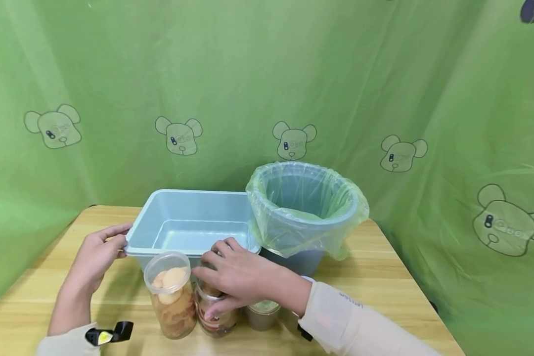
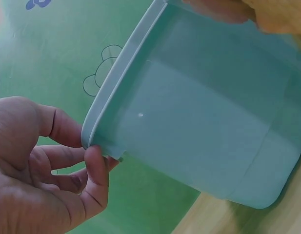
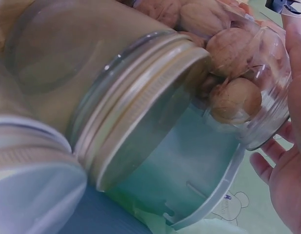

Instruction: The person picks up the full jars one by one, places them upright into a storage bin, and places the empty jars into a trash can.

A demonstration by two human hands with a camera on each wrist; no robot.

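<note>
My left hand (image 1: 95, 252) pinches the rim at the near left corner of a light blue plastic basin (image 1: 196, 198), its thumb and fingers on either side of the rim. My right hand (image 1: 244, 272) grips a clear jar of walnuts (image 1: 213, 324), with the thumb across its front and the fingers over the far side. Round walnuts (image 3: 235, 100) show through the jar's wall in the right wrist view. Touching or close to that jar on its left stands a tall clear tub (image 1: 175, 316) with pale orange pieces in it.
A blue bin (image 1: 293, 259) lined with a thin green bag (image 1: 351, 217) stands right of the basin. Beside the walnut jar is a lidded jar (image 1: 263, 319), and another container lies partly hidden behind my right wrist. A green curtain (image 1: 231, 74) hangs behind the wooden table (image 1: 369, 296).
</note>
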